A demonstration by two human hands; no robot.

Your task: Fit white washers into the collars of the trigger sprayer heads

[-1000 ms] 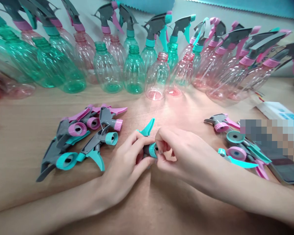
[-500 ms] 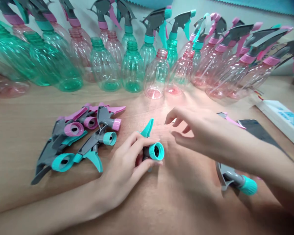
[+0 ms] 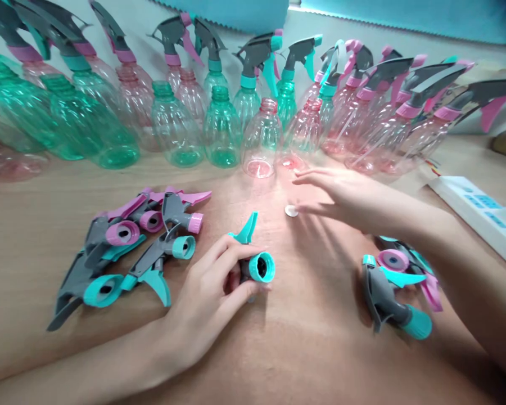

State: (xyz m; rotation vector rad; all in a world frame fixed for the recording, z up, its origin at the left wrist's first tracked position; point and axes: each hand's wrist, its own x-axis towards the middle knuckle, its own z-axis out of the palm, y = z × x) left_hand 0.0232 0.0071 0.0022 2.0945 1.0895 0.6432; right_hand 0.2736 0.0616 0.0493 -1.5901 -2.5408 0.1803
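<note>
My left hand [image 3: 213, 292] is closed round a grey spray head with a teal cap and teal trigger [image 3: 255, 264], held just above the wooden table [image 3: 303, 349] with the cap opening facing me. My right hand [image 3: 341, 194] reaches forward over the table with fingers stretched out and apart, holding nothing. Its fingertips hover beside a small white disc [image 3: 291, 211] that lies on the wood.
A pile of pink and teal spray heads [image 3: 126, 242] lies at the left, another pile [image 3: 396, 281] under my right forearm. Rows of green and pink bottles [image 3: 219, 121] stand along the back, some with heads fitted. A white power strip [image 3: 480, 216] sits at the right.
My right hand let go of the teal cap and moved forward and right, stretching out toward the white disc. My left hand kept hold of the spray head.
</note>
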